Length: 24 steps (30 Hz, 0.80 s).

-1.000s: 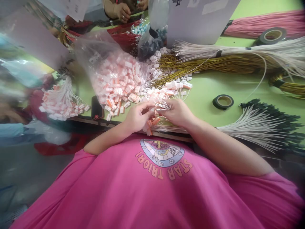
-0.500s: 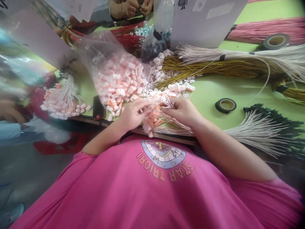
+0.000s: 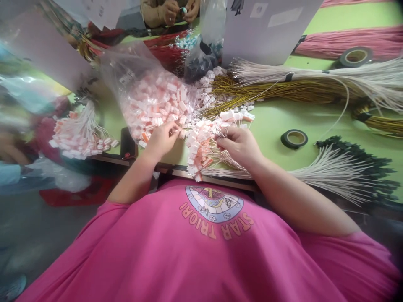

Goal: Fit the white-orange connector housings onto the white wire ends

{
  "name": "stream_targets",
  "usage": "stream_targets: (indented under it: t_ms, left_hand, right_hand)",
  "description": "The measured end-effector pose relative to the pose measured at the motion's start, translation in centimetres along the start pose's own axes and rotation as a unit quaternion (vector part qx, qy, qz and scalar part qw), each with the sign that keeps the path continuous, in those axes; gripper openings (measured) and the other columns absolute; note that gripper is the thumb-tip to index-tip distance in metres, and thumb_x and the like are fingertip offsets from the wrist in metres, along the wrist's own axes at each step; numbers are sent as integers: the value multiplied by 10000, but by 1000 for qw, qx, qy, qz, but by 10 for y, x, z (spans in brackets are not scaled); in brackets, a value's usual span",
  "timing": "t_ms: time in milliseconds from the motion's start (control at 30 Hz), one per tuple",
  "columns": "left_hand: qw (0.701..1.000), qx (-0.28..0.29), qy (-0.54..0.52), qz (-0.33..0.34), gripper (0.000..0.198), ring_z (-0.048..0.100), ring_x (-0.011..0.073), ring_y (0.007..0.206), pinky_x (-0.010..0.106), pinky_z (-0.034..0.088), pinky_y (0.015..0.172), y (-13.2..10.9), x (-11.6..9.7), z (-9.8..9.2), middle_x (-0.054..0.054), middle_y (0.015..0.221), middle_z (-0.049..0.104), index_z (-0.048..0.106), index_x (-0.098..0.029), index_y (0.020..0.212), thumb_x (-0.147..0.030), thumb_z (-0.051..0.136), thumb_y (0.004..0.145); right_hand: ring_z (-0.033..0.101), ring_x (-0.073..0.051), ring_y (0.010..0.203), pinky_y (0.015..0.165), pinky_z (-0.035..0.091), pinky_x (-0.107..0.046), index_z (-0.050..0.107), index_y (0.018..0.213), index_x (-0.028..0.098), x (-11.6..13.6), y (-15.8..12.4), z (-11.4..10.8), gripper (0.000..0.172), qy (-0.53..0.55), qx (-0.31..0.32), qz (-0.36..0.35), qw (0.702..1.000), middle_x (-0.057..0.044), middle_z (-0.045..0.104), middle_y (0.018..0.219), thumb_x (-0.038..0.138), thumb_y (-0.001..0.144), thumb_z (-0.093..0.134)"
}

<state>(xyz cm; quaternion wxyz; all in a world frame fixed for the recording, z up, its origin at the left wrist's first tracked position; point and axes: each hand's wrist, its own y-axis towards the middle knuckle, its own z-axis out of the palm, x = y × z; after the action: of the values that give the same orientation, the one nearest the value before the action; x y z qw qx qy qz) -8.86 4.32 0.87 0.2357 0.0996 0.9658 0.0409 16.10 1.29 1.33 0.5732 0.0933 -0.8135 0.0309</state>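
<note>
Right hand (image 3: 239, 144): fingers clamped on wire ends (image 3: 223, 132); likely light, springy, bendable; hold just behind tips. Left hand (image 3: 161, 140): fingers curled at connector (image 3: 182, 134), nine o'clock from right hand; can't tell if gripped. Probably light, hard; pinch sides.

Connectors (image 3: 198, 157): moulded plastic, hard and smooth, low sheen. Wires (image 3: 228, 159): smooth plastic sheathing, satin. Bag (image 3: 115, 69): thin clear plastic film, creased, glossy along the folds. Bench (image 3: 266, 119): smooth top, faint sheen. Tape (image 3: 285, 138): smooth-sided roll, slight gloss. Shirt (image 3: 189, 260): matt cloth, soft folds, printed front. Panel (image 3: 264, 40): smooth, matt; labels (image 3: 285, 15) look like paper. Red item (image 3: 67, 193): probably plastic; blurred, finish unclear.
</note>
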Motion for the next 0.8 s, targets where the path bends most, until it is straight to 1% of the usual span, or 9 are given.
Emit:
stream_targets:
  t_ms: [67, 133, 200, 233, 300, 400, 467, 600, 800]
  left_hand:
    - [986, 15, -164, -1, 128, 582, 141, 694, 277, 476, 664, -10, -14, -8, 12, 774, 630, 614, -188, 943, -252, 597, 834]
    - [946, 66, -317, -7, 220, 592, 121, 680, 256, 499, 646, -21, -31, -13, -2, 777, 624, 593, -195, 1038, -235, 615, 823]
    - [905, 127, -406, -20, 277, 610, 114, 697, 253, 523, 669, -29, -48, -13, 4, 806, 636, 595, -185, 1079, -218, 640, 808]
    - [892, 147, -426, -30, 271, 619, 113, 713, 254, 532, 690, -31, -55, -11, 13, 830, 646, 606, -176, 1068, -211, 651, 803]
    - [882, 153, -443, -48, 230, 632, 114, 735, 253, 544, 708, -32, -63, -5, 29, 863, 663, 625, -160, 1029, -199, 656, 805]
    - [889, 131, -435, -54, 181, 644, 119, 744, 247, 555, 684, -29, -65, 4, 39, 877, 677, 628, -163, 1016, -189, 625, 836]
    - [895, 136, -423, -44, 178, 649, 120, 741, 241, 558, 663, -27, -64, 7, 41, 879, 682, 627, -169, 1030, -179, 603, 854]
    - [899, 154, -408, -35, 203, 655, 115, 721, 228, 560, 638, -28, -66, 7, 38, 867, 686, 620, -170, 1055, -148, 587, 857]
    - [908, 153, -388, -33, 217, 659, 110, 715, 220, 565, 630, -28, -73, 5, 42, 881, 694, 631, -163, 1057, -119, 566, 855]
  right_hand:
    - [374, -86, 536, 533, 280, -273, 448, 531, 185, 1, 0, -1, 208, 7, -2, -1, 1000, 48, 380, 519, 218, 713, 543]
    - [350, -82, 534, 528, 274, -269, 425, 525, 187, 1, -1, -2, 221, 22, 6, 10, 1000, 53, 350, 520, 226, 699, 557]
    - [371, -85, 545, 543, 300, -270, 450, 549, 184, 0, -1, -3, 191, 60, 21, 20, 998, 49, 378, 533, 232, 692, 568]
    - [388, -88, 553, 553, 313, -271, 473, 567, 181, -1, -1, -3, 171, 80, 29, 19, 996, 45, 402, 544, 238, 693, 574]
    - [400, -91, 559, 558, 320, -273, 505, 587, 177, -3, -1, -3, 161, 97, 44, 17, 994, 39, 430, 555, 255, 701, 587]
    - [393, -94, 558, 543, 305, -270, 514, 572, 179, -5, -2, -2, 204, 78, 60, 16, 995, 34, 436, 550, 286, 719, 607]
    - [412, -105, 583, 544, 308, -269, 535, 584, 180, -3, -3, -2, 207, 65, 58, 8, 996, 26, 453, 559, 305, 728, 616]
    - [421, -109, 597, 543, 301, -265, 571, 591, 168, 0, -5, -1, 175, 11, 48, -1, 999, 21, 452, 557, 279, 718, 617]
    - [399, -95, 559, 541, 294, -262, 591, 590, 147, 0, -4, 0, 126, -60, 31, -18, 998, 24, 460, 550, 217, 692, 564]
